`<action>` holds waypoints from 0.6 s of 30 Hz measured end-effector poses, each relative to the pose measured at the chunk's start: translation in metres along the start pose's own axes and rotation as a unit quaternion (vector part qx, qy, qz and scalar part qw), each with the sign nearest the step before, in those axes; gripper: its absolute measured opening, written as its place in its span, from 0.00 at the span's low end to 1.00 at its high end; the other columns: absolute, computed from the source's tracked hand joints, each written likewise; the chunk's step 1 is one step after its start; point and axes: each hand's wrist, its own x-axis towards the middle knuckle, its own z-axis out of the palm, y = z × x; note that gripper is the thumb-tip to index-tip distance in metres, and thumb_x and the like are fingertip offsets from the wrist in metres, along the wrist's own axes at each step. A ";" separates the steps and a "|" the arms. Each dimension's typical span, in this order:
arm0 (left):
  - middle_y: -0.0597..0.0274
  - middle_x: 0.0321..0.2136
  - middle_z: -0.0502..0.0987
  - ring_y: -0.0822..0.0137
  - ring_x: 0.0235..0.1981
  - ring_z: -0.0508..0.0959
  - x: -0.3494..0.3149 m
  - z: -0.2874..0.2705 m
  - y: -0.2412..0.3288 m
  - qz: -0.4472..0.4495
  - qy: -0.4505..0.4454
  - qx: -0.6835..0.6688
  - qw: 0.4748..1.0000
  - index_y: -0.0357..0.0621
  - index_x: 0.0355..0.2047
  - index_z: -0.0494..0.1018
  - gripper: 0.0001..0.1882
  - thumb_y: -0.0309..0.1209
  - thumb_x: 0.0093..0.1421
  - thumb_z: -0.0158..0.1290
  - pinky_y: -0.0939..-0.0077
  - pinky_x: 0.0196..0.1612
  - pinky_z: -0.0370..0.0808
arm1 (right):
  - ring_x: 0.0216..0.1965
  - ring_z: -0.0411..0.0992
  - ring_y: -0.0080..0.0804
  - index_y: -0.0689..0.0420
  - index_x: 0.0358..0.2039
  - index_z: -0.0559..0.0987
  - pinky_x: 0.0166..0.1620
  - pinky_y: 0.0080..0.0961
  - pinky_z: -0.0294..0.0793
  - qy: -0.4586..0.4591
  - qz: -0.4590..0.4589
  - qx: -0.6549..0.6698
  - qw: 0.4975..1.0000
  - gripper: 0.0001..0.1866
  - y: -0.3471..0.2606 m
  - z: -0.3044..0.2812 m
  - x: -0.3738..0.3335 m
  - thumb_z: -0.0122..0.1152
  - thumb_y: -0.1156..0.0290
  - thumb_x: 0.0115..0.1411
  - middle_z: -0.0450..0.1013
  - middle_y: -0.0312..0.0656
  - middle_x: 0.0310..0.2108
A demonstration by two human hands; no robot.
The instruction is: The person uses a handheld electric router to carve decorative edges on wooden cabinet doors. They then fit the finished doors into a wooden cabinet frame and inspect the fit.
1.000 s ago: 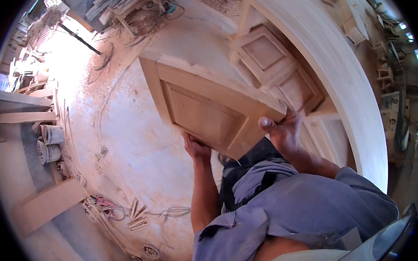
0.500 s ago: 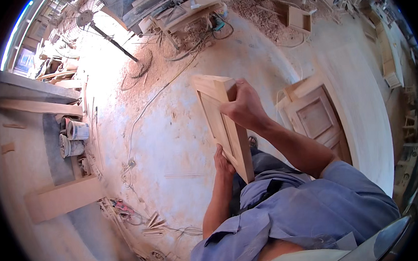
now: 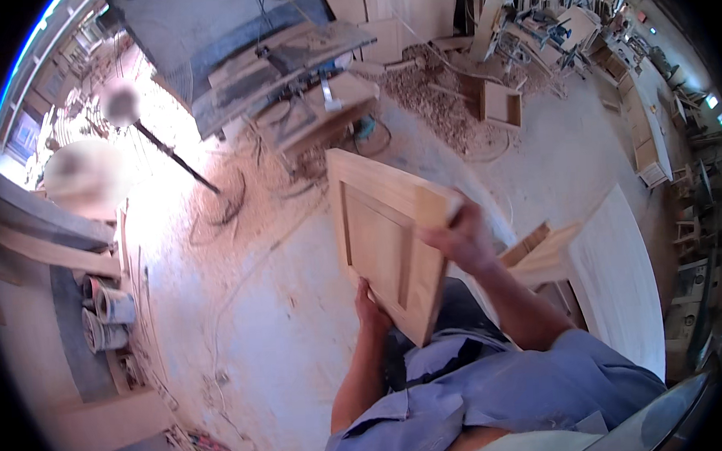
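A pale wooden cabinet door [image 3: 382, 232] with a recessed centre panel is held up in front of my body, tilted, its panelled face turned to the left. My right hand [image 3: 464, 236] grips its upper right corner, fingers wrapped over the edge and slightly blurred. Lower down, my left hand [image 3: 371, 311] holds the bottom left edge, the thumb lying against the front face; the other fingers are hidden behind the wood. The door's lower corner hangs close to my shirt.
A saw table [image 3: 288, 82] stands ahead amid wood shavings [image 3: 432, 99]. A floor fan [image 3: 173, 154] is at the far left, with buckets [image 3: 108, 312] nearer. A cable runs along the dusty floor. At my right is a white-topped bench [image 3: 620, 269] by a wooden frame; an open box [image 3: 502, 106] lies beyond.
The view has tipped up and shows more of the far workshop. The door has turned so more of its panelled face shows. Both hands keep their hold.
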 end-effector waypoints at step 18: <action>0.59 0.51 0.76 0.66 0.50 0.76 0.247 0.276 0.093 0.052 -0.182 0.351 0.917 0.41 0.62 0.66 0.24 0.37 0.69 0.50 0.70 0.53 0.75 | 0.49 0.75 0.30 0.70 0.60 0.68 0.53 0.29 0.75 0.011 0.230 0.121 0.965 0.45 0.092 -0.275 0.235 0.76 0.63 0.44 0.75 0.43 0.50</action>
